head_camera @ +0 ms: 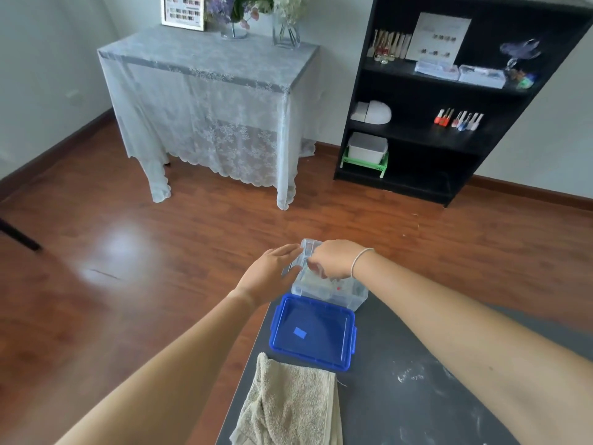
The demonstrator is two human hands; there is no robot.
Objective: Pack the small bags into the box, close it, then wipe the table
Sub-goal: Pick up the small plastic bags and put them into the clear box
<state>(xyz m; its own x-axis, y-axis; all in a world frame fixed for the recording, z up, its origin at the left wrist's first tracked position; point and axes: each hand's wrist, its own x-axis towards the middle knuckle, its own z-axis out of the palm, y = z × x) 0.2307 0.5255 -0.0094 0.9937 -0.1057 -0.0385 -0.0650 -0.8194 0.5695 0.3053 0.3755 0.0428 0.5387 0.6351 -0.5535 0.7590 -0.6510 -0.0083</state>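
Packing underway: right hand (333,256) fingers pinched a small bag over box (330,292), left hand (272,271) open beside; lid (313,332) off, towel (288,403) unused.

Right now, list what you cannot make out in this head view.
- Contents of the clear box: hidden by the right hand and blurred; no bag count possible.
- Right hand's fingers: curled down into the box, so any grasp is unclear.
- Left hand: blurred at the box's edge; contact uncertain.
- Towel: cut off by the bottom edge.
- Blue lid label: too small to read.
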